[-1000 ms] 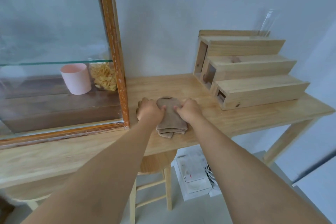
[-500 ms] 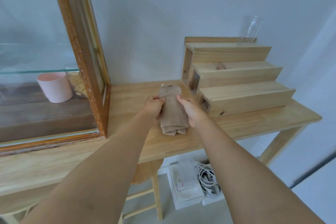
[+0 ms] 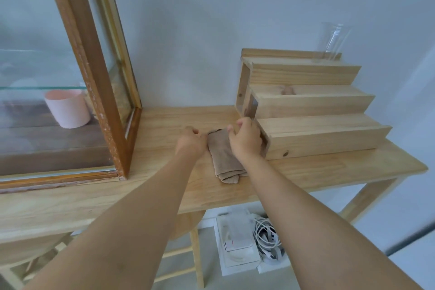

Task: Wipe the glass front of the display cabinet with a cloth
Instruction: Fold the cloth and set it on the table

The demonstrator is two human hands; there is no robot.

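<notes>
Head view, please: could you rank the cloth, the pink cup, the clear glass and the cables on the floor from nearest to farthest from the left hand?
1. Cloth: on the table, touching the left hand on its right side.
2. Pink cup: to the left, inside the cabinet behind glass.
3. Cables on the floor and clear glass on the top step: both far; too close to call.

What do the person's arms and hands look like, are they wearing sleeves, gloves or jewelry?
Both forearms are bare all the way to the bottom edge of the view, with no sleeves showing. The left hand and right hand have no gloves, and no watch, bracelet or ring is visible on them.
</notes>
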